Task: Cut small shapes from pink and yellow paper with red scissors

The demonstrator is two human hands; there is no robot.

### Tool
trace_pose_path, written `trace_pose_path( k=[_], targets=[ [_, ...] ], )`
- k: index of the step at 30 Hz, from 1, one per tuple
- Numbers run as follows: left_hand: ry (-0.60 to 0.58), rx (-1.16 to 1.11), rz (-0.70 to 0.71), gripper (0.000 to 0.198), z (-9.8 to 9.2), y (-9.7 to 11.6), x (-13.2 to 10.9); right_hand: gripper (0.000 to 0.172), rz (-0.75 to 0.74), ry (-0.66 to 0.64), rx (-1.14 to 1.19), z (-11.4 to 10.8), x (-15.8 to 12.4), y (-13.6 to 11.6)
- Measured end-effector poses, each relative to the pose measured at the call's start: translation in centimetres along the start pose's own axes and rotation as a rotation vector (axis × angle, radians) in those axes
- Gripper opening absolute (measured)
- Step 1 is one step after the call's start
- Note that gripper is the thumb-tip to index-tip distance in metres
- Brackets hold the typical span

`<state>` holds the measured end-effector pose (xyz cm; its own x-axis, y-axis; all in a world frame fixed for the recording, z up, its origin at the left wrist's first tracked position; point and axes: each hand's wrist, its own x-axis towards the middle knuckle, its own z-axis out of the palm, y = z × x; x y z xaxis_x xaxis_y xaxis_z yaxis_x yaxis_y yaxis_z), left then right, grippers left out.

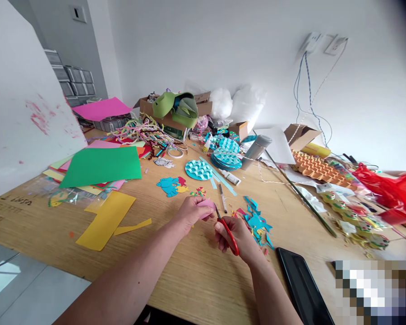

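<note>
Between the fingers of my left hand [193, 211] is a small piece of pink paper [206, 207], held above the table. My right hand [238, 237] grips red-handled scissors [230, 234], their blades up against the paper's right edge. Whether the blades are apart is too small to tell. Beyond my left hand lie blue paper cut-outs [169, 185], with red and yellow ones beside them. A pen [222, 198] rests just past the scissors. Blue paper scraps [257, 221] are scattered to the right of my right hand.
Green paper [104, 167] and yellow paper [106, 221] lie at the left. Blue wavy discs [225, 153], a glue bottle [230, 177] and a grey cylinder [256, 151] stand or lie farther back. A black phone-like device [302, 286] is near my right forearm. A thin stick [301, 194] crosses the right side.
</note>
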<state>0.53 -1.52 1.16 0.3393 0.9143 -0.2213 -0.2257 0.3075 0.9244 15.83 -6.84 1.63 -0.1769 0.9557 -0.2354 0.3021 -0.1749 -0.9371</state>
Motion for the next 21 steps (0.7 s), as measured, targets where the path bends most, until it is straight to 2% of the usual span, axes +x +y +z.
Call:
trace_pose_path(
  k=[4, 7, 11, 16, 21],
  targets=[
    [0.018, -0.032, -0.031, 0.017, -0.2, 0.3, 0.0, 0.053, 0.01, 0.001, 0.015, 0.1, 0.1, 0.1],
    [-0.008, -0.18, -0.056, 0.029, -0.3, 0.1, 0.3, 0.053, 0.007, 0.01, 0.032, 0.1, 0.1, 0.2],
    [-0.059, -0.411, -0.173, 0.043, -0.5, -0.2, 0.6, 0.052, -0.001, 0.029, 0.053, 0.0, 0.2, 0.5],
    [-0.116, -0.426, -0.216, 0.033, -0.2, -0.6, 0.4, 0.052, -0.013, 0.037, 0.07, -0.1, 0.3, 0.8],
    [-0.033, -0.395, -0.17, 0.029, 0.2, -0.8, 0.4, 0.052, -0.006, 0.041, 0.062, 0.2, 0.2, 0.4]
  ],
)
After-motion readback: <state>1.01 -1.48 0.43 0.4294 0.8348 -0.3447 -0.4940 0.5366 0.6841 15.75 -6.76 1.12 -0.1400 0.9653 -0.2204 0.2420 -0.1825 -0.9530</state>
